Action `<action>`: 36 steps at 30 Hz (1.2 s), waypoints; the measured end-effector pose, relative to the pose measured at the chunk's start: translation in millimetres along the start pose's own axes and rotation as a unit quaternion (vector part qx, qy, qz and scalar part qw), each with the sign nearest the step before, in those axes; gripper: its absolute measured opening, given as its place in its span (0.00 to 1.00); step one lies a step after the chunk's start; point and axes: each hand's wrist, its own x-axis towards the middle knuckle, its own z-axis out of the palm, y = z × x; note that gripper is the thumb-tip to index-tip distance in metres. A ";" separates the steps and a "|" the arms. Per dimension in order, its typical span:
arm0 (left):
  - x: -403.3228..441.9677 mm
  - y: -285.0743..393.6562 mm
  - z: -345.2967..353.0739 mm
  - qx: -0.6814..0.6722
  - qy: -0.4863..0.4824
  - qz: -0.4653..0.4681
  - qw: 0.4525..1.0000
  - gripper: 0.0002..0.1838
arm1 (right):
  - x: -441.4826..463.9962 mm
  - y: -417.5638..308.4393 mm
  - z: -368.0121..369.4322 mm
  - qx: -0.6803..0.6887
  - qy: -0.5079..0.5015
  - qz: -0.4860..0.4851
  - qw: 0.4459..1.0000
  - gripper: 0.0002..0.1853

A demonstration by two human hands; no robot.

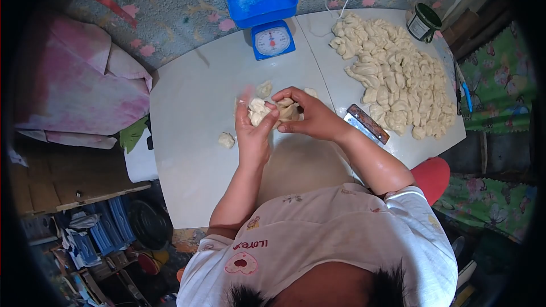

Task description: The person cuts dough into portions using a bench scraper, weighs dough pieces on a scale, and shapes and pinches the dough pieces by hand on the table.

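My left hand (254,134) is closed around a pale, lumpy piece of dough (259,112), with some fingers blurred. Close beside it, my right hand (318,118) curls thumb and fingers about another, slightly darker piece of dough (289,111). The two pieces meet or nearly touch between my hands; I cannot tell if they are joined. Small dough lumps lie on the white table around them: one (226,140) left of my left wrist, one (264,88) just beyond my fingers, and one (310,92) partly behind my right hand.
A large heap of cut dough pieces (398,74) covers the table's right side. A dough scraper (367,124) lies by my right forearm. At the back stands a blue kitchen scale (273,41) with its tray (261,1). A dark green tub (424,23) sits at the far right corner.
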 end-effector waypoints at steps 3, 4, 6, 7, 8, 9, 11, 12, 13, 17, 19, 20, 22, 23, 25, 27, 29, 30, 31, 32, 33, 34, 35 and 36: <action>2.3 -18.3 -20.7 0.047 0.012 -0.009 0.999 0.20 | -2.5 -0.2 -2.3 0.102 -0.020 0.044 0.994 0.22; 1.4 -16.5 -22.9 0.048 0.010 -0.008 0.999 0.20 | -3.4 0.1 -4.3 0.173 -0.027 0.085 0.981 0.20; -1.1 -14.0 -25.3 -0.026 -0.016 -0.032 0.999 0.16 | -4.3 -2.0 -8.4 0.159 -0.018 0.085 0.983 0.18; -2.4 -8.0 -20.4 -0.025 -0.018 -0.034 0.999 0.16 | -5.7 -2.5 -9.6 0.145 -0.011 0.085 0.986 0.16; -4.1 3.1 -12.2 -0.045 -0.051 -0.061 0.996 0.16 | -6.2 -2.1 -9.0 0.145 -0.009 0.085 0.986 0.16; -4.7 9.1 -7.7 -0.065 -0.082 -0.089 0.991 0.16 | -5.6 -1.5 -7.5 0.118 -0.013 0.043 0.992 0.15; -1.8 7.3 -10.7 0.023 -0.115 -0.075 0.990 0.16 | -5.8 -0.8 -5.3 0.091 -0.017 0.002 0.996 0.15; -0.4 6.7 -11.6 0.110 -0.144 -0.060 0.982 0.15 | -6.9 -0.6 -4.0 0.010 0.008 -0.057 0.998 0.14; -0.4 10.2 -8.9 0.115 -0.136 -0.088 0.980 0.14 | -7.3 -2.1 -3.1 -0.071 0.033 -0.116 0.990 0.14; 2.3 12.3 -17.0 0.166 -0.148 -0.124 0.967 0.12 | -12.0 -21.8 -21.2 -0.175 -0.007 -0.086 0.981 0.14; 6.5 20.7 -18.9 0.214 -0.190 -0.187 0.940 0.13 | -10.0 -22.3 -31.8 -0.112 -0.018 -0.002 0.994 0.16; 7.6 24.7 -18.6 0.214 -0.189 -0.187 0.940 0.13 | -9.5 -18.9 -32.1 -0.112 -0.018 -0.001 0.994 0.16; 9.0 30.2 -17.0 0.219 -0.190 -0.205 0.935 0.10 | -8.5 -7.3 -31.9 0.096 -0.012 0.049 0.994 0.18; 9.2 28.7 -17.2 0.219 -0.190 -0.205 0.935 0.10 | -8.3 -4.1 -31.6 0.096 -0.011 0.049 0.994 0.18; 8.5 22.1 -17.7 0.121 -0.159 -0.231 0.952 0.09 | -7.8 -3.7 -29.1 0.047 -0.058 -0.006 0.997 0.20; 6.8 16.0 -16.4 0.078 -0.143 -0.232 0.959 0.09 | -11.3 -14.2 -17.7 -0.007 -0.036 -0.060 0.998 0.20; 4.6 9.8 -16.3 0.036 -0.127 -0.232 0.964 0.09 | -11.5 -18.4 -14.7 -0.107 -0.033 -0.111 0.988 0.18; 3.4 6.6 -16.8 0.061 -0.128 -0.220 0.965 0.09 | -11.5 -18.6 -16.8 -0.106 -0.032 -0.110 0.988 0.18; 2.5 3.4 -18.0 0.086 -0.130 -0.207 0.966 0.09 | -12.2 -19.5 -19.5 -0.133 -0.063 -0.076 0.986 0.17; 1.9 -0.7 -21.1 0.086 -0.130 -0.208 0.966 0.09 | -12.8 -20.1 -20.9 -0.160 -0.095 -0.043 0.982 0.16; 1.4 -5.0 -24.9 0.105 -0.141 -0.200 0.964 0.08 | -13.0 -19.3 -20.4 -0.160 -0.095 -0.043 0.982 0.16; 0.7 -6.4 -26.5 0.124 -0.151 -0.191 0.962 0.07 | -13.1 -17.5 -19.7 -0.188 -0.109 -0.031 0.976 0.14; -1.3 -4.1 -24.5 0.141 -0.155 -0.197 0.958 0.06 | -13.1 -15.2 -19.1 -0.216 -0.123 -0.019 0.968 0.11; -2.4 -4.3 -24.9 0.141 -0.155 -0.197 0.958 0.06 | -10.0 -10.8 -22.6 -0.216 -0.123 -0.019 0.968 0.11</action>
